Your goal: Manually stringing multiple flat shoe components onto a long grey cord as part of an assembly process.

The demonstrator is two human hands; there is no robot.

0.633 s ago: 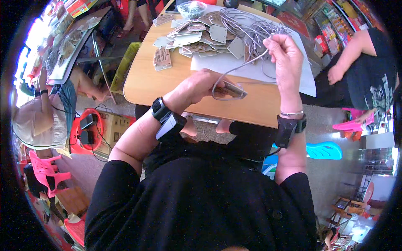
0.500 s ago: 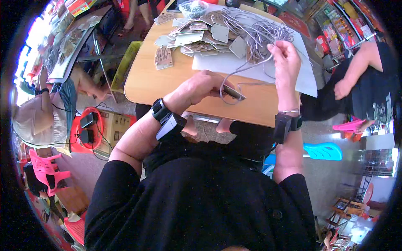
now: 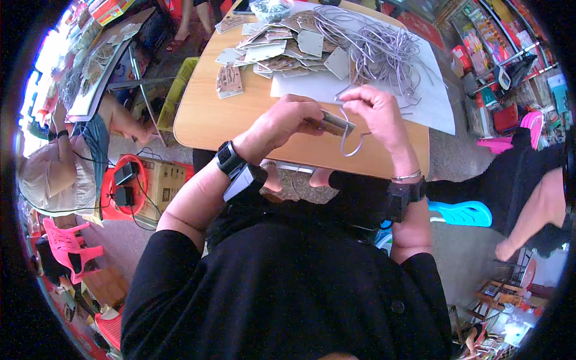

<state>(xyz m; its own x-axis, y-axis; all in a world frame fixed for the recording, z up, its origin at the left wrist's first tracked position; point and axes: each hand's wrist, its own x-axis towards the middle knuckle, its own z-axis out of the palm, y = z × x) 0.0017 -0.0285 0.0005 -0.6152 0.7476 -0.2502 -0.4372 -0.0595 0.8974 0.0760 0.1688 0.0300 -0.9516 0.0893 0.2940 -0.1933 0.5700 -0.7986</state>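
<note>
Over the near side of a wooden table (image 3: 201,127), a small flat panel (image 3: 338,123), tilted, gripped between thumb and fingers of the left hand (image 3: 291,120). Just beside its free end, a loop of grey cord (image 3: 343,144), apparently pinched between thumb and forefinger of the right hand (image 3: 379,117); exact contact and any join to the panel too small to tell. Possible trouble from here: cord slipping out of so light a pinch, a kink from too tight a bend, or a dropped panel, given a hold at only 1 end. Beyond the right hand, a tangle of grey cords (image 3: 384,54) on a white sheet (image 3: 443,111), likely to snag at a pull. To its left, a loose pile of panels (image 3: 282,51), liable to slide if bumped, with 1 separate panel (image 3: 229,83) nearby. Behind, a clear bowl (image 3: 271,11). At far right, a person in black (image 3: 468,186), perhaps limiting elbow room.
</note>
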